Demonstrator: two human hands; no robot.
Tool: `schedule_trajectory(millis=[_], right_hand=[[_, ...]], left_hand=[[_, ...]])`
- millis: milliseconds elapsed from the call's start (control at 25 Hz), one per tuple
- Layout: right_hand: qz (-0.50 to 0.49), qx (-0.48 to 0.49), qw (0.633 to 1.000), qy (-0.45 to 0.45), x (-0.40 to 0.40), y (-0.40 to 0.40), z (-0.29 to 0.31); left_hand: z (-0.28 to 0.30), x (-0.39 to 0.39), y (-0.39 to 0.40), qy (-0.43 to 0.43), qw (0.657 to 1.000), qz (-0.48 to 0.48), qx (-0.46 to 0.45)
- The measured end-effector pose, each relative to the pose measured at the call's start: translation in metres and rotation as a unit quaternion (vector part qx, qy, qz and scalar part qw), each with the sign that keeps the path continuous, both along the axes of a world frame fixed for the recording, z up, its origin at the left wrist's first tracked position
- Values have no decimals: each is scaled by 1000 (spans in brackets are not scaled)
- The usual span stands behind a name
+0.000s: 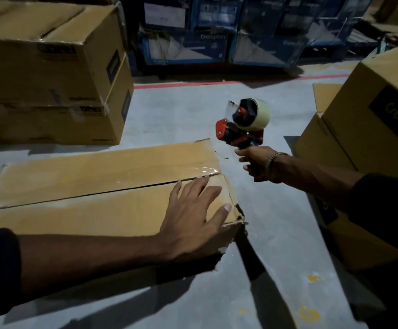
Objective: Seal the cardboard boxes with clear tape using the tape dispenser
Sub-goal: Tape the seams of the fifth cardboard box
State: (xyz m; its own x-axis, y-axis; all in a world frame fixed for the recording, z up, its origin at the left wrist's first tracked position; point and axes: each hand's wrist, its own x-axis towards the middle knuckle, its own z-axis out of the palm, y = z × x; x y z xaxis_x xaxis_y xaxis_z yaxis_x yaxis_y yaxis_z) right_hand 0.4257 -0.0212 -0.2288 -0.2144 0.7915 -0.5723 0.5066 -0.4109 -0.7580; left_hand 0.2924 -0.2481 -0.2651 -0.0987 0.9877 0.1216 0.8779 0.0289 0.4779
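Grey concrete floor carries stacked cardboard boxes along its far and right edges. Nearest, a long cardboard box lies with clear tape at both seam ends. The left hand is laid flat, fingers spread, at its right end. The tape dispenser is gripped by the right hand, held above the floor beside the box's far right corner.

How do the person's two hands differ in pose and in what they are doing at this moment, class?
The left hand lies flat, fingers spread, on the cardboard box; the right hand is closed round the tape dispenser handle.
The left hand touches the box; the right hand is raised beyond its end, apart from it.
The right wrist bears a bracelet; the left shows none.
Both are bare.
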Motion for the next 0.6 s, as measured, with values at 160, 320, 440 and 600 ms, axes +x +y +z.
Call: schedule_trajectory(millis=[160, 320, 440, 600], right_hand=[[26, -27, 994, 106, 27, -5, 21], [32, -26, 979, 200, 25, -19, 34], [40, -13, 973, 227, 16, -31, 42], [35, 8, 974, 222, 16, -38, 45]], left_hand=[[19, -16, 40, -107, 991, 43, 60], [46, -28, 99, -268, 962, 50, 7], [54, -28, 125, -266, 963, 51, -19], [49, -34, 133, -266, 962, 53, 15]])
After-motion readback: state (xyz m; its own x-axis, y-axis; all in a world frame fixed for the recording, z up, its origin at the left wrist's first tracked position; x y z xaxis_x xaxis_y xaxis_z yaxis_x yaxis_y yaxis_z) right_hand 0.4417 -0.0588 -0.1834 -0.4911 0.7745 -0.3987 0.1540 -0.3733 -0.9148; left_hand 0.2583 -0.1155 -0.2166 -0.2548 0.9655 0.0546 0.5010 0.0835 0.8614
